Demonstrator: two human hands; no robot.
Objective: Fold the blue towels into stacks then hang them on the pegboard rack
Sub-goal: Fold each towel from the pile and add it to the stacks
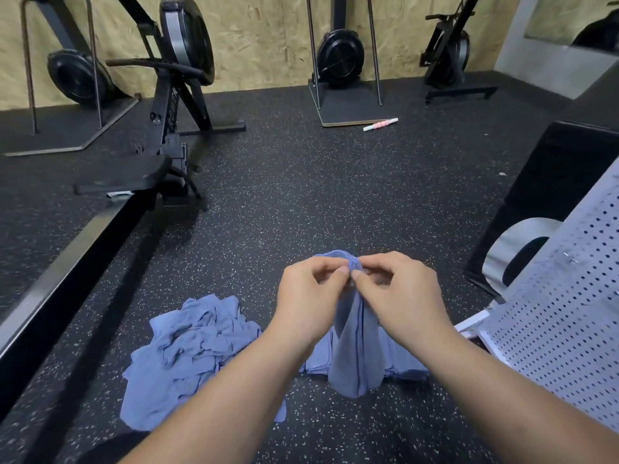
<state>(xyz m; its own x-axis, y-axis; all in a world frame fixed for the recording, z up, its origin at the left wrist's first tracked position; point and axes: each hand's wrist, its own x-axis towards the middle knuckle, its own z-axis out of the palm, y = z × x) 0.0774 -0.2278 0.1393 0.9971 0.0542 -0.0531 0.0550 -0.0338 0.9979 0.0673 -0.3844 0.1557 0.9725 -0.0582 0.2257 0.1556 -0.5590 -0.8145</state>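
Observation:
A blue towel hangs in the air in front of me, bunched at its top edge. My left hand and my right hand both pinch that top edge close together, thumbs nearly touching. Under the hanging towel lies a flat stack of folded blue towels on the floor, partly hidden by it. A crumpled heap of loose blue towels lies on the floor to the left. The white pegboard rack stands at the right, tilted.
The speckled black rubber floor stretches ahead. A rowing machine and its long rail run along the left. More black fitness machines stand against the wooden back wall. A pink roller lies far ahead. A black box sits behind the pegboard.

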